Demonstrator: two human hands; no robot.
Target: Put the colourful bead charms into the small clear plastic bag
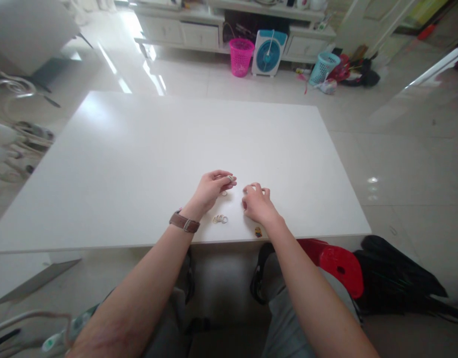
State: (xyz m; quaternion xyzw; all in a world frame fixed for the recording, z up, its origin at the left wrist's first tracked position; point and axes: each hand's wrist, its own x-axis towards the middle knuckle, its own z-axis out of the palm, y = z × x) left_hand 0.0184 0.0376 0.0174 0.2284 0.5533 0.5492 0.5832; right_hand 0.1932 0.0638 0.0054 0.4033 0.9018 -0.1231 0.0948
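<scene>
My left hand [214,186], with a brown-strapped watch on its wrist, is closed in a pinch on a small pale ring [230,178] at its fingertips. Just below those fingers another thin ring [224,193] lies on the white table [199,134]. Several more rings [220,219] lie overlapping in a short row nearer the table's front edge. To the right, my right hand [256,201] hovers at or rests on the tabletop with its fingers bent and apart; I see nothing in them. Beneath its wrist, close to the edge, lies a small yellow and dark cartoon figure [258,231].
Beyond the table stand a pink basket [241,57], a blue and white box fan [269,53] and a light blue basket [323,68] before a white cabinet [199,36]. A red stool [340,268] and a black bag [396,276] sit at the lower right.
</scene>
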